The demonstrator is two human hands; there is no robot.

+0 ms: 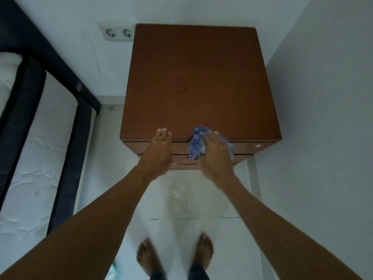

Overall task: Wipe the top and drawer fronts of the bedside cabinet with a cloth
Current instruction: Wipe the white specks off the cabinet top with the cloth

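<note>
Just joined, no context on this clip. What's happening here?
A person stands barefoot in front of a brown bedside cabinet set in a room corner, next to a bed. The right hand presses a blue and white cloth against the front top edge and upper drawer front. The left hand rests on the front edge, fingers on the top, apparently steadying. The cabinet top carries nothing but a few small dark specks near its middle.

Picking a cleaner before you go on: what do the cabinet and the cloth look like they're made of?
The cabinet looks like reddish-brown wood or wood-look laminate: its top is smooth and fairly matte, while the drawer fronts show glossy glints. The cloth under the right hand looks like soft woven fabric, blue-and-white patterned, crumpled in folds.
</note>
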